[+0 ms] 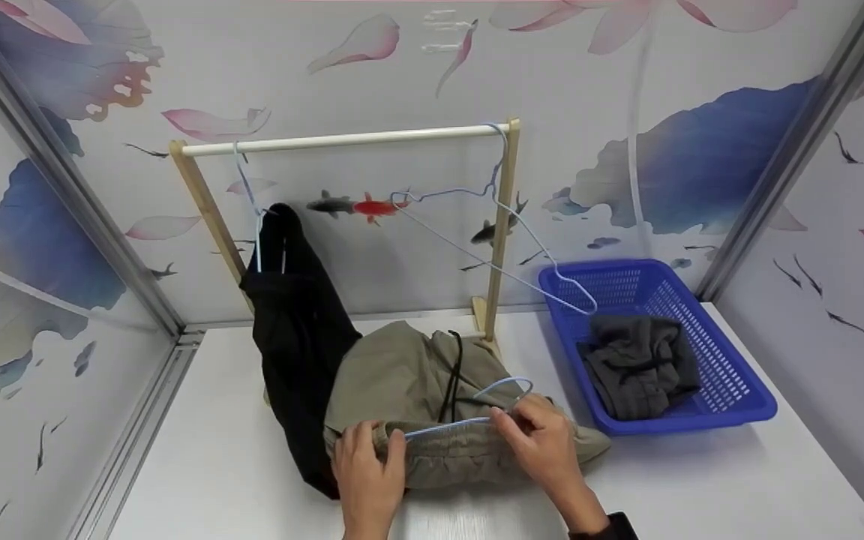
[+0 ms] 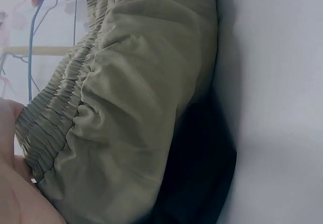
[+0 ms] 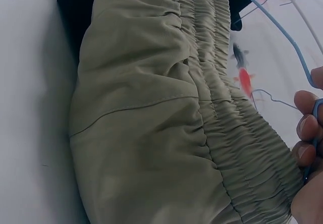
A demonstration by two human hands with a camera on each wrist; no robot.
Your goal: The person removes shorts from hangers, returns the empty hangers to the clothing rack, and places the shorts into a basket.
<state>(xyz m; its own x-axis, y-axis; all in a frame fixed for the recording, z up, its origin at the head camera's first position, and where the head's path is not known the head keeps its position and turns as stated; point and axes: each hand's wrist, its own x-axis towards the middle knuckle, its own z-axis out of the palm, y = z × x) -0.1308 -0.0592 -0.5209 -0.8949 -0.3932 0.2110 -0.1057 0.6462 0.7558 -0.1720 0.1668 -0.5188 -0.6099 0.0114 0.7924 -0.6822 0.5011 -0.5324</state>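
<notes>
Olive-green trousers (image 1: 409, 375) with an elastic waistband (image 3: 237, 123) lie bunched on the white table (image 1: 702, 487). My left hand (image 1: 366, 471) grips the left end of the waistband (image 2: 48, 128). My right hand (image 1: 541, 439) pinches the right end together with a light-blue wire hanger (image 1: 469, 421), whose wire (image 3: 272, 27) runs along the band. A black drawstring (image 1: 451, 375) crosses the trousers. A black garment (image 1: 293, 330) hangs from a hanger on the wooden rack (image 1: 349, 139) and trails under the trousers.
An empty blue wire hanger (image 1: 492, 240) hangs on the rack's right end. A blue plastic basket (image 1: 732, 390) at the right holds a dark grey garment (image 1: 638, 364). Patterned walls close in the table on three sides.
</notes>
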